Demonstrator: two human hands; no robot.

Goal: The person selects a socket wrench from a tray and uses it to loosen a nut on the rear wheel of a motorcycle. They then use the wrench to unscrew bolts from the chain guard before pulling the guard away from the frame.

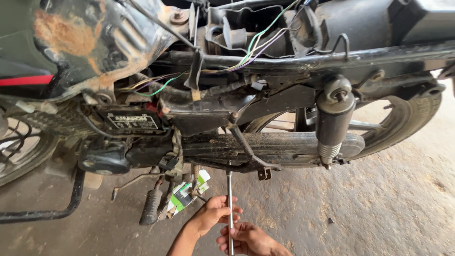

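Observation:
A stripped, dusty black motorcycle [213, 109] stands side-on in front of me. Both my hands grip a long thin steel rod tool [229, 189] that stands upright below the bike. My left hand [213, 214] wraps the shaft from the left, a little higher up. My right hand [247, 240] holds it lower, near the bottom edge of the view. The tool's top end sits just under the black chain cover [284, 147], close to a small bracket [264, 174]. Whether the tip touches a bolt I cannot tell.
A rear shock absorber [332, 124] hangs right of the tool, with the rear tyre [417, 114] behind it. Loose coloured wires [256, 45] run along the frame. A footpeg [150, 207] and a green-and-white carton [182, 196] lie left of my hands. Dusty concrete floor [379, 204] spreads to the right.

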